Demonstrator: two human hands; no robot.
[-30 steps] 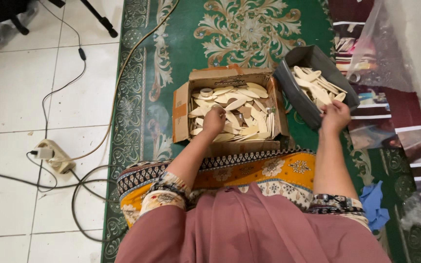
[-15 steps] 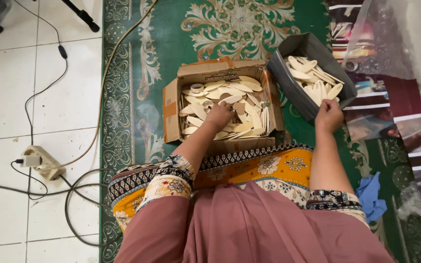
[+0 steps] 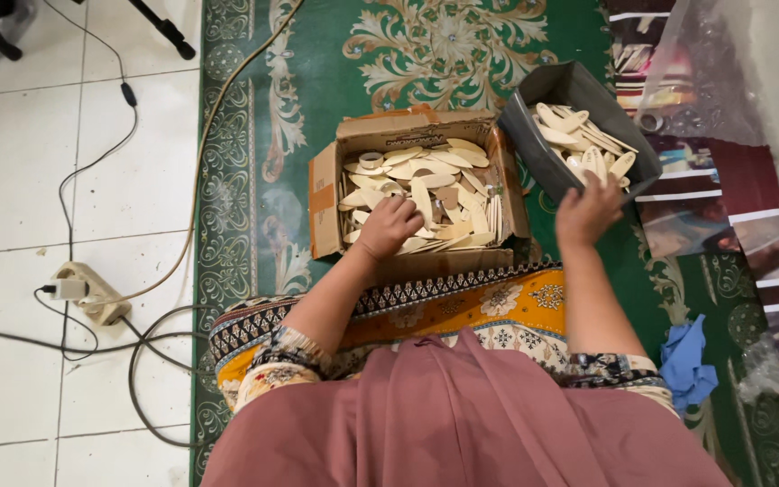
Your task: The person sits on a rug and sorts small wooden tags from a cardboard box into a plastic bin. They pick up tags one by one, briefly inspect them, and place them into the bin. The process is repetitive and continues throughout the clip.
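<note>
Head view: left hand (image 3: 389, 225) seemingly grips wooden pieces (image 3: 435, 180) in cardboard box (image 3: 322, 194).

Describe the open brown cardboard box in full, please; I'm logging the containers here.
The open brown cardboard box sits on the green patterned carpet, flaps folded outward, its corners worn. It is filled with pale, flat, oval wooden pieces, some lying loose, others standing stacked along the right wall. The left hand rests curled among them. The near wall lies close to the person's patterned lap; a dark grey tray stands beside its right edge.
</note>
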